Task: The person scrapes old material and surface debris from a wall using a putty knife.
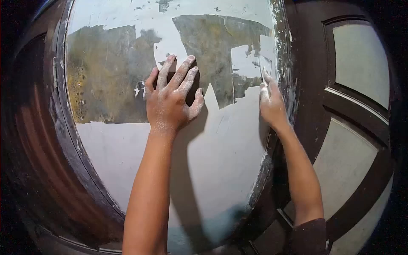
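Note:
My left hand (172,95), dusted white, has its fingers spread over the wall panel, its fingertips overlapping a white patch (170,40) with a curved left edge. A dark shadow shows between its fingers and below the thumb. My right hand (272,100) is closed around a putty knife (266,63), whose thin blade points up near the panel's right edge; most of its handle is hidden in the fingers. White putty (148,146) covers the lower panel and a band at the top. Between them lies a bare grey-brown surface (114,76) with jagged putty edges.
A worn dark frame (57,97) with white smears borders the panel on the left. At right stands a dark wooden door or panel frame (314,76) with pale inset panes (361,59). A reddish-brown surface (38,153) is at far left.

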Demonstrator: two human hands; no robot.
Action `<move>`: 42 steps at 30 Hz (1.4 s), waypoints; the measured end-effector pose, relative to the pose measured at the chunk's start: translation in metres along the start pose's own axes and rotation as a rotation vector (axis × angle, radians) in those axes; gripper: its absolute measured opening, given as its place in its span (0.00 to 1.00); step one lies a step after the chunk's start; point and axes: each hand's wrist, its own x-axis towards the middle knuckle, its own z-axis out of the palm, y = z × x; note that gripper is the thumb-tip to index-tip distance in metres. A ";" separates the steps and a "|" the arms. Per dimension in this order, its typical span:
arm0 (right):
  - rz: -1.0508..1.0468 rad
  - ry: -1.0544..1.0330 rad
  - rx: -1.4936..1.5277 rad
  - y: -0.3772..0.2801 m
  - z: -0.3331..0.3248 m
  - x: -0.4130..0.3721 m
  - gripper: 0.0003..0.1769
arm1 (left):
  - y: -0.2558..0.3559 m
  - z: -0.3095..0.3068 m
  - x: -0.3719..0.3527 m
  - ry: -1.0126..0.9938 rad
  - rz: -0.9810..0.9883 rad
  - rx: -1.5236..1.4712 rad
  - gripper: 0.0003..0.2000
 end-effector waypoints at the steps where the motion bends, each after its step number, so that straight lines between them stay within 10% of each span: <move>1: -0.056 0.019 -0.006 0.000 0.005 -0.012 0.28 | 0.000 0.000 -0.001 0.000 -0.001 0.000 0.21; 11: -0.183 0.106 0.037 0.013 0.023 -0.025 0.29 | 0.002 -0.001 0.001 -0.006 -0.009 0.059 0.22; 12: 0.048 -0.042 -0.018 -0.004 0.015 -0.035 0.31 | 0.003 -0.001 0.001 0.006 0.000 0.056 0.22; 16: -0.282 0.136 -0.016 0.012 0.018 -0.004 0.34 | 0.006 -0.002 0.003 -0.012 -0.003 0.096 0.22; 19: -0.002 -0.069 -0.115 -0.010 0.010 -0.010 0.40 | 0.004 -0.003 0.002 -0.024 0.023 0.132 0.23; 42: -0.151 -0.250 -0.265 -0.031 0.018 -0.029 0.41 | 0.004 0.001 0.000 0.005 0.015 0.145 0.21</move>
